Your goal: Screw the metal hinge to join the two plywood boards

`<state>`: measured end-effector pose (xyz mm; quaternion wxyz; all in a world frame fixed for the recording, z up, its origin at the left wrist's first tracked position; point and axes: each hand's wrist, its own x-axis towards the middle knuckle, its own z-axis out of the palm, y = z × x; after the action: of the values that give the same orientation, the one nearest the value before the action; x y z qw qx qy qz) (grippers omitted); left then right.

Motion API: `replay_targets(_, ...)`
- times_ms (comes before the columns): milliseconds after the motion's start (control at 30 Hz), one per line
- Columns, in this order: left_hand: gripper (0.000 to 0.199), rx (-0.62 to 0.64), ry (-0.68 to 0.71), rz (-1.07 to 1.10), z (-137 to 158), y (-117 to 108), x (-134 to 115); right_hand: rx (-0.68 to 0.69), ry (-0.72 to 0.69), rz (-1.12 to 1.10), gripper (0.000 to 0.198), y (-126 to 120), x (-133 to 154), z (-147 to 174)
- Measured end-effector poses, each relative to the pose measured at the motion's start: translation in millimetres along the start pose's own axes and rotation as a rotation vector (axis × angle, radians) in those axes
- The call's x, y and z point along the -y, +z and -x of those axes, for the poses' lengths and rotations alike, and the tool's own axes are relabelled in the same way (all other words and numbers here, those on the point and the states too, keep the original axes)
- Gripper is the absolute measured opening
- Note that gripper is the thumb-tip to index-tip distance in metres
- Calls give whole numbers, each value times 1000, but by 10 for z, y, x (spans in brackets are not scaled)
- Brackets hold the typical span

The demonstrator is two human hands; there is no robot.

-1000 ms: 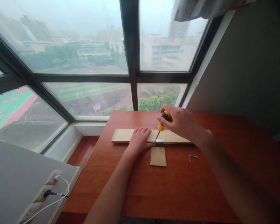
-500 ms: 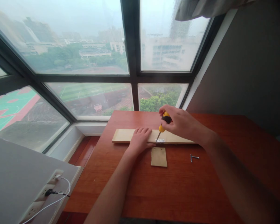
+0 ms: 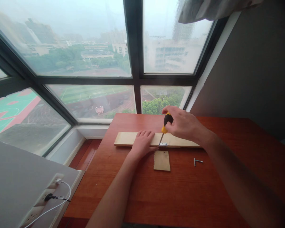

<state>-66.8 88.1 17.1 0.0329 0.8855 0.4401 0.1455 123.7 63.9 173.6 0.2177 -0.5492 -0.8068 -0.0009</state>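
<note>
Near the centre of the frame, the right hand point(image 3: 184, 123) had its grip closed around a screwdriver point(image 3: 168, 120), tilted so its tip seemed to meet the left end of a small metal plate point(image 3: 164, 144) at the near edge of a pale board point(image 3: 125, 138). The left hand point(image 3: 143, 142) lay with its grip spread wide on the board, probably steadying it. Below, 1 small wooden piece point(image 3: 161, 161) and, farther right, 2 metal fasteners point(image 3: 198, 161) lay on the worktop point(image 3: 142, 196), clear of the tool; the right arm hid the board's right end.
</note>
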Motion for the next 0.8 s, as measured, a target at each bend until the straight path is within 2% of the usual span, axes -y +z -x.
replay_targets(67,65,4,4,1,0,0,2,-25,46,55,18,-9,9,4)
replay_targets(167,67,4,9,1,-1,1,6,-37,85,112,22,-14,25,-3)
replay_targets(267,68,4,9,-2,-2,4,8,-22,53,50,13,-5,9,-13)
replay_targets(400,66,3,7,4,-1,5,7,-3,-1,-54,24,-8,-19,-10)
replay_targets(500,66,3,9,15,2,2,7,-9,40,50,16,-25,-6,-11)
replay_targets(600,66,6,10,25,4,-4,9,-16,79,135,23,-33,8,-18)
replay_targets(700,67,17,4,28,3,-9,11,4,24,47,14,-37,5,-8)
replay_targets(800,67,14,6,26,2,-7,12,29,-26,-41,26,-58,10,14)
